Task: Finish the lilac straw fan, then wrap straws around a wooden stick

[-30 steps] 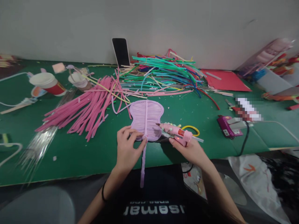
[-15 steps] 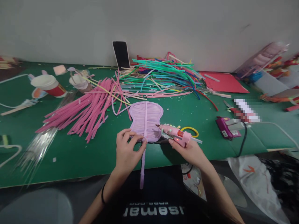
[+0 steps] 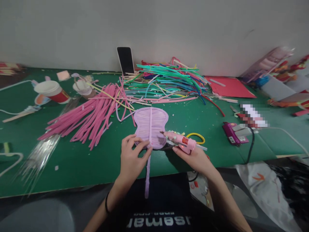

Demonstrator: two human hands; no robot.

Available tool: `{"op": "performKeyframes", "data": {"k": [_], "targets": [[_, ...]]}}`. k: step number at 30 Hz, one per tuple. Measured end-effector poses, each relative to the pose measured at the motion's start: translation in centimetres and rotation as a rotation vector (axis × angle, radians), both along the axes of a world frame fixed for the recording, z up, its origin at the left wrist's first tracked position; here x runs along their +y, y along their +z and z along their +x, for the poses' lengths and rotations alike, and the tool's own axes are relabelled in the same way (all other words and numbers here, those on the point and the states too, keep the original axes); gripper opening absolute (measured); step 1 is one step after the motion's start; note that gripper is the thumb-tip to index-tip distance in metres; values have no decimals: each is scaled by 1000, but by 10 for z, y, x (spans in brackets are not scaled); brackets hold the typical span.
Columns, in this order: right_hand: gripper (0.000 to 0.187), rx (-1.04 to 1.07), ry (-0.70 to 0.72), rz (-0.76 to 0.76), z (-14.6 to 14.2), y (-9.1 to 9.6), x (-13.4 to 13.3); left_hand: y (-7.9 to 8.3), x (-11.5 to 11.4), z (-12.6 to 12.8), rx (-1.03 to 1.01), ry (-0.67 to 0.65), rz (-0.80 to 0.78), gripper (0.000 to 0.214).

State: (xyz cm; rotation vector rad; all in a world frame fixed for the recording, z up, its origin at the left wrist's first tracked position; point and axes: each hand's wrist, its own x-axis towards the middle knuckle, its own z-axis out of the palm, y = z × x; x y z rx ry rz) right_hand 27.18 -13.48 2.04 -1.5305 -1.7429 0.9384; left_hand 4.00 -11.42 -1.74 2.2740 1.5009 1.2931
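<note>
Our green bench [image 3: 198, 117] bears the lilac fan [image 3: 158, 120] at twelve o'clock, filled, spine [image 3: 151, 120] and handle [image 3: 147, 177] on; left fingers [image 3: 141, 147] pinch its base, right fingers [image 3: 181, 153] grip the glue gun [image 3: 177, 138]; what remains, we cannot tell.

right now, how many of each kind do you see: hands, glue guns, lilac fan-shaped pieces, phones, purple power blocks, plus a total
hands: 2 (left hand, right hand)
glue gun: 1
lilac fan-shaped piece: 1
phone: 1
purple power block: 1
total: 6
</note>
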Motion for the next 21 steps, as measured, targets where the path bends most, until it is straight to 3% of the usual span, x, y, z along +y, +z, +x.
{"op": "performKeyframes", "data": {"k": [3, 6, 9, 12, 15, 19, 21], "targets": [[38, 4, 12, 6, -1, 4, 1, 0, 2, 1, 1, -31, -13, 10], [35, -30, -7, 23, 0, 5, 0, 1, 1, -2, -31, 32, 0, 25], [32, -128, -162, 76, 8, -1, 0, 2, -5, -12, -21, 146, -43, 36], [32, -293, -396, 209, 23, -13, 6, 7, -19, -22, 91, 160, -298, 31], [30, -523, -419, 341, 39, -26, 19, 18, -32, -20, 288, 97, -665, 35], [27, -752, -457, 329, 55, -41, 43, 37, -32, -5, 557, 40, -808, 19], [27, -826, -460, 293, 60, -46, 53, 43, -27, -4, 622, 74, -834, 13]]}}
